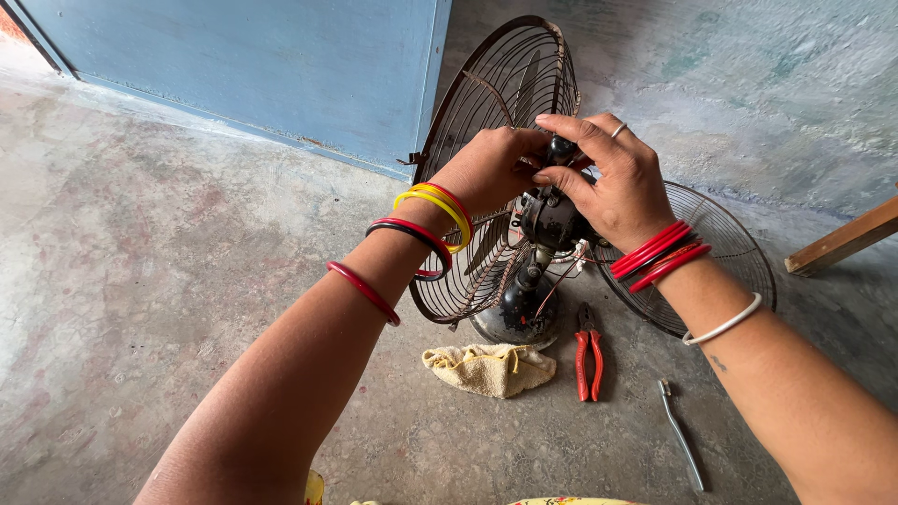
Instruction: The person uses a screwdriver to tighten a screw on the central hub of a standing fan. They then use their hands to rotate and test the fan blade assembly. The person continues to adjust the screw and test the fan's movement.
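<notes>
Rusty round wire fan guard (496, 112) stands upright, tilted left; left hand (491, 168) grips its hub, right hand (613, 178) pinches the black motor knob (561, 147). Loose wires below could snag, I judge.

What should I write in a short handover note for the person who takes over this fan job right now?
Left hand: gripping the black motor housing of the rusty table fan, beside its upright wire guard.
Right hand: fingers pinching the small dark knob on top of the motor.
On the concrete floor: second wire guard, red-handled pliers, yellowish cloth, grey metal tool.
Done: one guard off.
Left: motor still wired, mounted.
</notes>
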